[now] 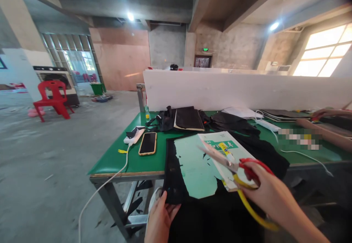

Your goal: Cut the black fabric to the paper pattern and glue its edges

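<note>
My left hand (162, 215) pinches the near left corner of a black cloth (172, 169) at the table's front edge. My right hand (265, 188) grips a pair of scissors (216, 155) with one red and one yellow handle. Their blades point left, over a white book with a green title band (238, 145), and the handle loops are spread apart. A pale green sheet (194, 169) with irregular edges lies on the cloth, partly beside the book. Small black scraps rest on the sheet. A yellow-and-white tube-like item (226, 150) sits on the book, partly behind the blades.
On the green table (115, 162) are a phone (147, 144), a white power strip (134, 135) with a trailing cable, and a dark notebook (189, 119) among black straps. Another person's arms (319, 133) reach in at right. A white partition (220, 90) runs behind.
</note>
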{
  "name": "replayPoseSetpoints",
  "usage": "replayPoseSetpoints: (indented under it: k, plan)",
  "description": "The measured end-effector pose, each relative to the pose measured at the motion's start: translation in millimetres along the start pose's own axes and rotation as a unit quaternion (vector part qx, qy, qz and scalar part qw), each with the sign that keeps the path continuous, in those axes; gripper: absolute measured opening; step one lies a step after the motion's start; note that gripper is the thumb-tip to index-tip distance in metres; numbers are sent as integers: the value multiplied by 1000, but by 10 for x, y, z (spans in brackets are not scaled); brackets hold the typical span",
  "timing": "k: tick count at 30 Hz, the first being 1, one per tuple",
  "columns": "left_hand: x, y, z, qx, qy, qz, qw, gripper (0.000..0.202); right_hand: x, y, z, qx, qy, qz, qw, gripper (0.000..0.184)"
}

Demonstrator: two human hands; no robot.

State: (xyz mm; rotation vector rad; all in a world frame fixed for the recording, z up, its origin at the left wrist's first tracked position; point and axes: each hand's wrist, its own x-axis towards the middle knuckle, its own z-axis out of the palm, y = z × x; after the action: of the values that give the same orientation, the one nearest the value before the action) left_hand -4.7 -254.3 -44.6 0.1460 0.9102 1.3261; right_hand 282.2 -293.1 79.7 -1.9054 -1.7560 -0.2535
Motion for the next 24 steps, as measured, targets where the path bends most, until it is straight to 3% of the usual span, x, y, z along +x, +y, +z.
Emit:
replayPoseSetpoints:
  k: [4,8,10,14,19,24]
  plan:
    - [16,12,11,8,50,2,999,14,758,64,-136,-54,109,-119,985,51]
    - [-20,34,79,22,77,-6,997,15,1519,21,11,-41,141,-298,943,31]
    - [-41,37,125,21,95,-8,995,18,1866,-28,197,-44,155,-354,921,21]
    - [-46,38,207,21,140,-4,990,25,2383,-135,708,-22,109,-430,896,14]
    - [54,32,200,52,165,-43,984,35,2702,-230,1330,10,45,-499,866,16]
    - [141,-15,141,70,153,-58,984,49,2919,-321,1756,30,29,-554,831,14]
